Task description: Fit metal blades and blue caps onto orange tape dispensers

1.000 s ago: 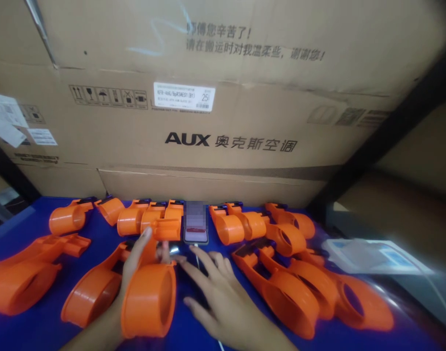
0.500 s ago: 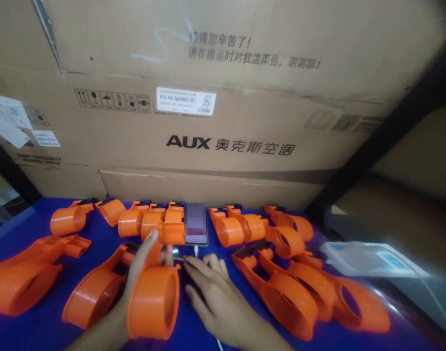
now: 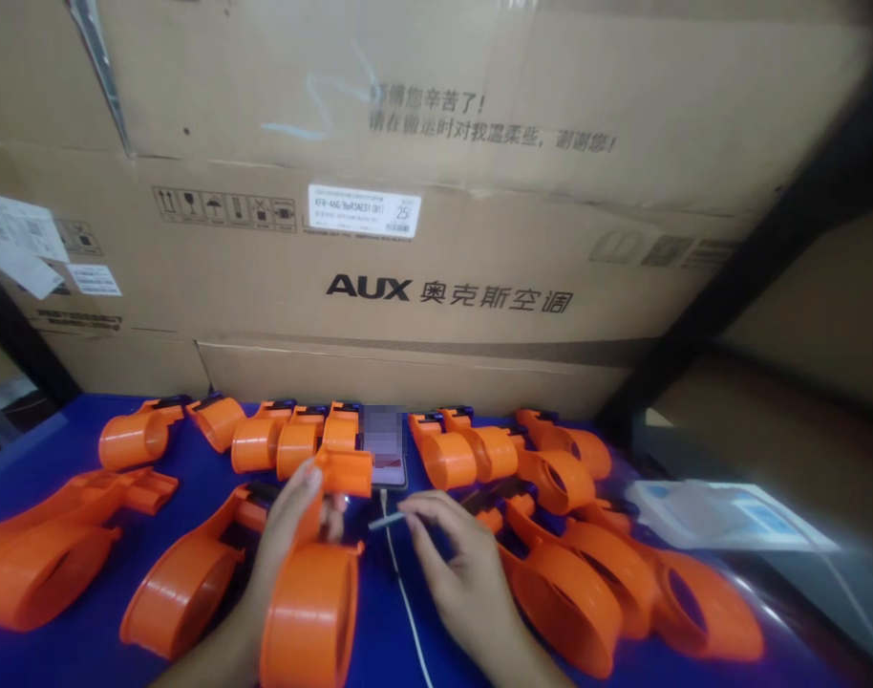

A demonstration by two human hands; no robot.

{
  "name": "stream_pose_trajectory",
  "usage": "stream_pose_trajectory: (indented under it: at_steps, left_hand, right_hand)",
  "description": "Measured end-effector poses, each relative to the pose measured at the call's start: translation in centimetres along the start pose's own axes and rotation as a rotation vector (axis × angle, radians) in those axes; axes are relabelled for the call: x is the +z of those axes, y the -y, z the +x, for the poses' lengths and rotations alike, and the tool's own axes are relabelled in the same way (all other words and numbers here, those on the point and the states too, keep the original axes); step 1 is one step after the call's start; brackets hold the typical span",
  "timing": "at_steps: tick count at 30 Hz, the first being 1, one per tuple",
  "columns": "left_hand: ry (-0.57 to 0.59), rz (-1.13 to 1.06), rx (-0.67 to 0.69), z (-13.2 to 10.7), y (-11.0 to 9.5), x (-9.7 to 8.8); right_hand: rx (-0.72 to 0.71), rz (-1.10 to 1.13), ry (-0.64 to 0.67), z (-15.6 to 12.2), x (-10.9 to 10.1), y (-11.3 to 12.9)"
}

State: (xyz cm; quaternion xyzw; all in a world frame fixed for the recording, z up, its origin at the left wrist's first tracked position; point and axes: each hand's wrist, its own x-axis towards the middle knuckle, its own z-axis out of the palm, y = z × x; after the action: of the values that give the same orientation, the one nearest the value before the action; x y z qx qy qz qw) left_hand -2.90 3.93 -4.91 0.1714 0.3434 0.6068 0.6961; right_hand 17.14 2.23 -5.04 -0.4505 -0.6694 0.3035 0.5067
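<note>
My left hand is closed round the arm of an orange plastic tape dispenser, with its wide ring toward me and its slotted head pointing right. No dark part shows on that head, unlike most of the dispensers around it. Between the thumb and fingertips of my right hand is a thin grey metal rod, its free end pointing left toward the held dispenser but apart from it. Behind both hands a phone stands upright with a white cable plugged into its bottom.
Several orange tape dispensers lie on the blue tabletop at left, right and back. A large cardboard box rises behind. A dark frame post slants at right, near a white and blue package.
My right hand has drawn back to the right, away from the held dispenser, and the rod in its fingers now shows clearly. The dispenser has shifted slightly right and lower.
</note>
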Motion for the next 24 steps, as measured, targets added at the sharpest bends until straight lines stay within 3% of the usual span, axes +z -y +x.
stream_pose_trajectory:
  at_steps: [4,9,14,19,24]
  left_hand:
    - [0.105,0.203,0.090,-0.3,0.5,0.6]
    - [0.175,0.445,0.172,-1.5,1.2,1.3]
    - [0.265,0.517,0.165,-1.9,1.4,1.3]
    - [0.298,0.533,0.152,-1.8,1.7,1.2]
    - [0.310,0.531,0.146,-2.0,1.8,1.1]
  right_hand:
    - [0.112,0.226,-0.171,0.4,-0.8,0.3]
    - [0.128,0.409,-0.345,0.9,-2.1,0.8]
    - [0.132,0.429,-0.356,0.9,-2.1,1.3]
    - [0.104,0.457,-0.397,0.9,-2.1,1.3]
    - [0.082,0.460,-0.355,0.8,-2.0,1.4]
